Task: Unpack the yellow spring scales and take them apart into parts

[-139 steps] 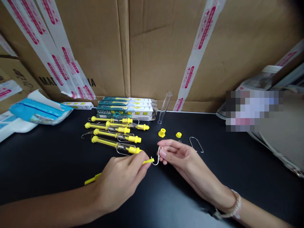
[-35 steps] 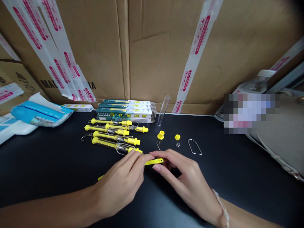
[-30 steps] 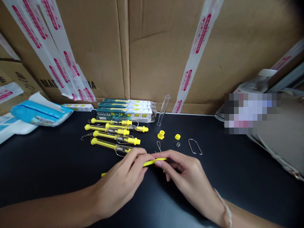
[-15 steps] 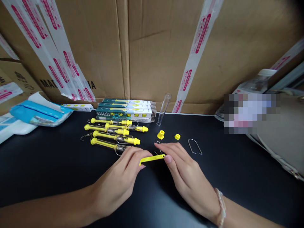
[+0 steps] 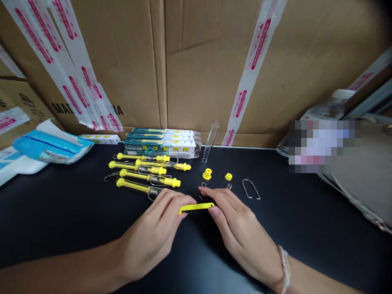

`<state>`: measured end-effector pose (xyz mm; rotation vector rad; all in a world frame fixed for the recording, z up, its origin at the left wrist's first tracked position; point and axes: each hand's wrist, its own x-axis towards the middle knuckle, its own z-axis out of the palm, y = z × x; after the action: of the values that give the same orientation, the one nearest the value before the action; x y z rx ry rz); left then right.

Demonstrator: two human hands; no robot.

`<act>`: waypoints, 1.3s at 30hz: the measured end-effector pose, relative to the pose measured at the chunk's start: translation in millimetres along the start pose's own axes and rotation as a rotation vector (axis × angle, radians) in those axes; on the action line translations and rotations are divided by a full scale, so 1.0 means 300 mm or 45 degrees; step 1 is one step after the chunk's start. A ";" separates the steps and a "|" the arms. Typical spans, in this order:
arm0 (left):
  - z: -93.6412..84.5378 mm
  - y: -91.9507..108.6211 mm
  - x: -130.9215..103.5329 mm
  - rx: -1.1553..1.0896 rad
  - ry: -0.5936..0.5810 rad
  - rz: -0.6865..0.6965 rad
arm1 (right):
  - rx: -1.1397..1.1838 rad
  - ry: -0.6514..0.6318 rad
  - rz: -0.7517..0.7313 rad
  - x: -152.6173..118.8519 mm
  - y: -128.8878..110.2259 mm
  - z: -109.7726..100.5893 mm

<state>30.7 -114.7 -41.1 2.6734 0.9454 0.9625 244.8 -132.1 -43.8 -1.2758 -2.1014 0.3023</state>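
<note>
A narrow yellow plastic strip [image 5: 197, 207], with a small hole near its right end, spans the gap between my hands. My left hand [image 5: 159, 226] pinches its left end between thumb and fingers. At the holed end, the thumb and fingertips of my right hand [image 5: 237, 226] close on it. Just beyond the right fingertips lies a small metal hook [image 5: 203, 196], partly covered. Two yellow caps [image 5: 207, 174] and a bent wire loop [image 5: 251, 189] are farther back. A clear tube [image 5: 210, 142] stands behind them, tilted. Several assembled spring scales [image 5: 150, 178] lie left of the loose parts.
Stacked printed boxes [image 5: 161, 143] sit against a large taped carton [image 5: 199, 73]. A blue packet [image 5: 52, 141] lies at left on the black table [image 5: 196, 265]. On the right are a plastic bottle [image 5: 332, 107] and a pale bag [image 5: 361, 175].
My right hand has shifted slightly down and left along the strip, baring its holed end. A small coiled metal part now shows behind the right fingers. My left hand stays nearly still.
</note>
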 end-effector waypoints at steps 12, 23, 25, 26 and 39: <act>0.005 -0.009 -0.006 -0.018 0.002 0.002 | -0.038 0.125 -0.105 0.010 0.024 -0.033; 0.001 -0.005 -0.007 -0.048 -0.037 0.003 | -0.265 0.151 0.073 0.147 0.195 -0.046; 0.001 -0.006 -0.007 -0.052 -0.036 -0.001 | -0.209 0.061 0.139 0.161 0.185 -0.043; 0.000 -0.007 -0.007 -0.051 -0.037 0.004 | -0.180 0.029 0.161 0.168 0.178 -0.043; -0.001 -0.004 -0.003 0.011 -0.019 0.025 | -0.117 -0.017 0.061 0.238 0.128 0.022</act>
<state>29.3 -114.2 -41.7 2.6981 0.9243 0.9432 245.4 -51.0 -38.7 -1.3827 -2.1198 0.2382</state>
